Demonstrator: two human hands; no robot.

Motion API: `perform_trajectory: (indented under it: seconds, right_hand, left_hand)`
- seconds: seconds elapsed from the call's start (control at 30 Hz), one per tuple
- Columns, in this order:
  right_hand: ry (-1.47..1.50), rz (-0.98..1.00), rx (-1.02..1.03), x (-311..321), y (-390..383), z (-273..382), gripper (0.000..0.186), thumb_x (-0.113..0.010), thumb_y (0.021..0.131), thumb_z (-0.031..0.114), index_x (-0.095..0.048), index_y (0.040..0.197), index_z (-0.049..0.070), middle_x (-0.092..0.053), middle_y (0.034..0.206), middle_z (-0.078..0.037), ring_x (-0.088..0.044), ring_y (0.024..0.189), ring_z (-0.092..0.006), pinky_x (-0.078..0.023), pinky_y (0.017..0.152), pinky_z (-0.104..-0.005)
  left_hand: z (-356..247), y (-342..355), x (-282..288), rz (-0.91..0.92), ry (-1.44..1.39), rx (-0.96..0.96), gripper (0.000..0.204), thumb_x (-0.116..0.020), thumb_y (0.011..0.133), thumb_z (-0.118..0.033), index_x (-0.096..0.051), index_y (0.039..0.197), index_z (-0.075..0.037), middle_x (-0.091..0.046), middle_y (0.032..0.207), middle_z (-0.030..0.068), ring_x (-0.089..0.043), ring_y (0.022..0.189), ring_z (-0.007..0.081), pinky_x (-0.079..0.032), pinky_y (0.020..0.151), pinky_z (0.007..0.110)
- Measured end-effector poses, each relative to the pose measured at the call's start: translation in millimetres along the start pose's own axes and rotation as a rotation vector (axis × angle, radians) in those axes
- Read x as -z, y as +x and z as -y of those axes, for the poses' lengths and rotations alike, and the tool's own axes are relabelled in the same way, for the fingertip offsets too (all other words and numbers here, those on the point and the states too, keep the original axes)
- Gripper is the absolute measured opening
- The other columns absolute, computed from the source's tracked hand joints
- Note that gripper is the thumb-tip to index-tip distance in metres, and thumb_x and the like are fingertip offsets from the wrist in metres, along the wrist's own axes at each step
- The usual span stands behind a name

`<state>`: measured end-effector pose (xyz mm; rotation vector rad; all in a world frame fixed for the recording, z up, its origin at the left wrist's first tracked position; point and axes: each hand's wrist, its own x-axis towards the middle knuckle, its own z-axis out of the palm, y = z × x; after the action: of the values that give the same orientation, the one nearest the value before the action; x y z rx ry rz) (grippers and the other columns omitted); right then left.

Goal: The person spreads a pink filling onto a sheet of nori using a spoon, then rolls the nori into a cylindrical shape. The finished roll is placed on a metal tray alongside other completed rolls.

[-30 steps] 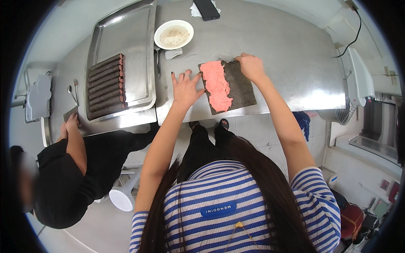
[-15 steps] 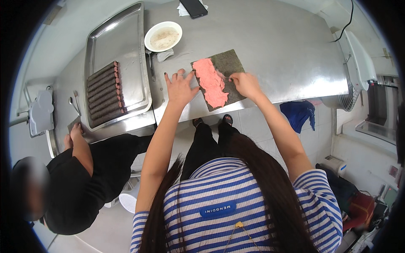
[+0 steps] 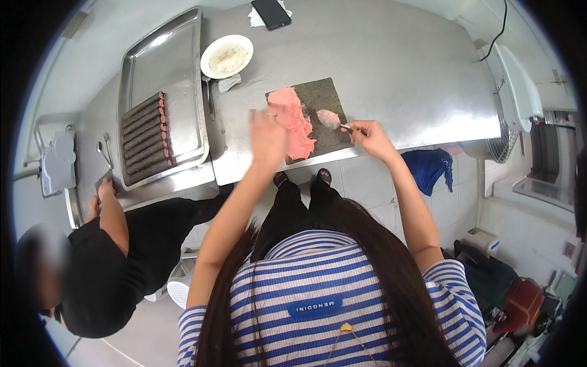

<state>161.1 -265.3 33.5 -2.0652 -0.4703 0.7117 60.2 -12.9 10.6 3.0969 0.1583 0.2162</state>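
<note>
Dark seaweed sheet (image 3: 321, 113) lies at the near edge of the steel worktop (image 3: 397, 67), its left part spread with pink paste (image 3: 295, 125). Right hand (image 3: 373, 137) is clamped on a spoon (image 3: 332, 120) carrying a lump of paste over the sheet's bare part. Left hand (image 3: 268, 134) hovers over the sheet's left edge, fingers spread, holding nothing. Judgement: pin the sheet flat and drag the paste thin and even toward the bare side. A second ago both hands pressed on the sheet; no spoon showed.

Bright, even light; steel-table (image 3: 397, 67) glare, blurred left hand (image 3: 268, 131), dark fisheye rim.
</note>
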Motion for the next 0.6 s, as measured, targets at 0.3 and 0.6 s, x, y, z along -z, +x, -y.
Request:
perform_trajectory:
  seconds: [0.3,0.6]
  right_hand:
    - [-0.232,0.034,0.088,-2,50,3,0.025,-0.052,0.08,0.01,-0.071,0.096,0.004,-0.067,0.073,-0.017,-0.066,0.069,-0.0276,-0.05,0.065,-0.0387]
    - [-0.652,0.048,0.141,-38,6,24,0.023,-0.054,0.08,0.012,-0.072,0.093,0.008,-0.066,0.082,-0.022,-0.064,0.077,-0.0407,-0.051,0.072,-0.0484]
  left_hand:
    - [-156,-31,-26,0.414,-0.092,-0.099,0.108,-0.058,0.073,-0.073,-0.025,0.147,-0.001,-0.02,0.151,0.0267,-0.015,0.14,0.0443,-0.016,0.112,0.057]
    - [-167,-37,-44,0.418,-0.052,-0.065,0.101,-0.054,0.077,-0.071,-0.025,0.148,-0.004,-0.021,0.153,0.0248,-0.013,0.141,0.0452,-0.013,0.111,0.061]
